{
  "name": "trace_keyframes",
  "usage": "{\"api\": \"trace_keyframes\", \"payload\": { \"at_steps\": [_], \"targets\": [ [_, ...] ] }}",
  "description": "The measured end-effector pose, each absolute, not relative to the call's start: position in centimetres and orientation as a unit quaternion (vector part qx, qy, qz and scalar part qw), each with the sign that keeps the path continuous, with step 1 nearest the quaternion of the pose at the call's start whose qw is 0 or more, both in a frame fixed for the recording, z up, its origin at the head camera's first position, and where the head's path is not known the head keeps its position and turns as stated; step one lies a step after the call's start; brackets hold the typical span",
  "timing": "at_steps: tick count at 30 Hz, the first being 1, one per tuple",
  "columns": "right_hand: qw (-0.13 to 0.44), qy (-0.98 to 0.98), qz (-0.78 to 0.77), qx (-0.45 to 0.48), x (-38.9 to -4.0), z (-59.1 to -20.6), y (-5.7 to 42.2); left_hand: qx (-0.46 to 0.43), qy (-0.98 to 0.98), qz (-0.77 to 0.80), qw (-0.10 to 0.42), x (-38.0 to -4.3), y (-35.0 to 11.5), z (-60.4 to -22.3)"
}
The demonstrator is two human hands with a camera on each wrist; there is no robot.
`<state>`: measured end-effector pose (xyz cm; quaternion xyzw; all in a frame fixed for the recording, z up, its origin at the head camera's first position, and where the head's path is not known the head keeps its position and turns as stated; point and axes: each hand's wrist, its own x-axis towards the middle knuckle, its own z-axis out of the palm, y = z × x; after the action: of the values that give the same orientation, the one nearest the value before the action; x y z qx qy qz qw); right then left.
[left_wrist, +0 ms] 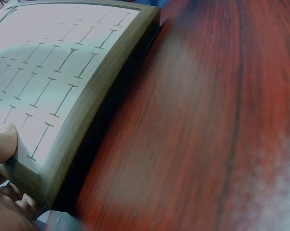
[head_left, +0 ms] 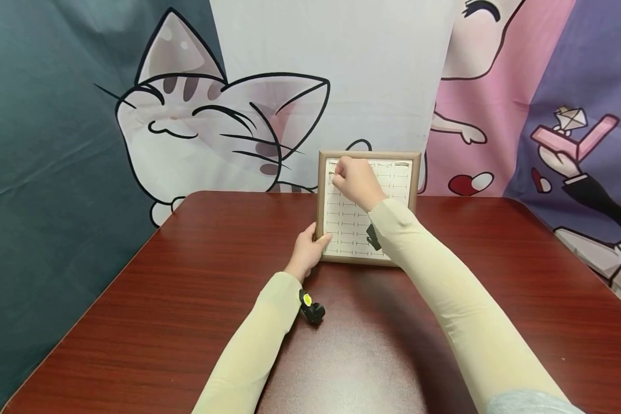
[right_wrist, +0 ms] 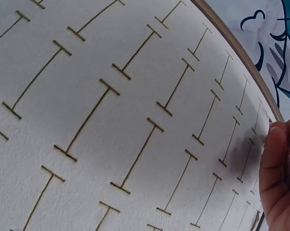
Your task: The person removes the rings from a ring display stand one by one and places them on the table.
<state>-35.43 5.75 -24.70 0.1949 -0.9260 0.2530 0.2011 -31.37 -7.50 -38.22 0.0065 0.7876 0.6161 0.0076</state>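
Note:
A wood-framed white board (head_left: 401, 201) with rows of I-shaped slits stands tilted up toward the far side of the table. My left hand (head_left: 307, 252) grips its lower left corner, and in the left wrist view the thumb (left_wrist: 5, 143) presses the white face while the fingers are behind the frame. At the board's upper left, the curled fingers of my right hand (head_left: 359, 181) pinch close to the face. A tiny gold-coloured piece (head_left: 332, 173) shows at those fingertips, mostly hidden. Another gold-coloured strip (head_left: 402, 164) sits in the top right slot.
The dark red wooden table (head_left: 196, 259) spreads around the board. Behind its far edge hangs a cloth backdrop (head_left: 383, 75) with cartoon figures. Each wrist carries a black camera, the left one (head_left: 312, 309) just above the tabletop.

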Motion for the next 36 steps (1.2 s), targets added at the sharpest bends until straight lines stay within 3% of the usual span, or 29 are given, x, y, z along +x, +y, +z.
{"api": "trace_keyframes", "payload": {
  "at_steps": [13,36],
  "targets": [
    [0.230,-0.912,0.266,0.211,-34.9,-24.5,6.4,0.008,0.787,0.617,0.001,-31.5,-7.4,-38.3],
    [0.192,-0.915,0.285,0.211,-32.2,-26.1,10.1,0.005,0.787,0.617,-0.008,-31.4,-7.3,-38.4]
  ]
}}
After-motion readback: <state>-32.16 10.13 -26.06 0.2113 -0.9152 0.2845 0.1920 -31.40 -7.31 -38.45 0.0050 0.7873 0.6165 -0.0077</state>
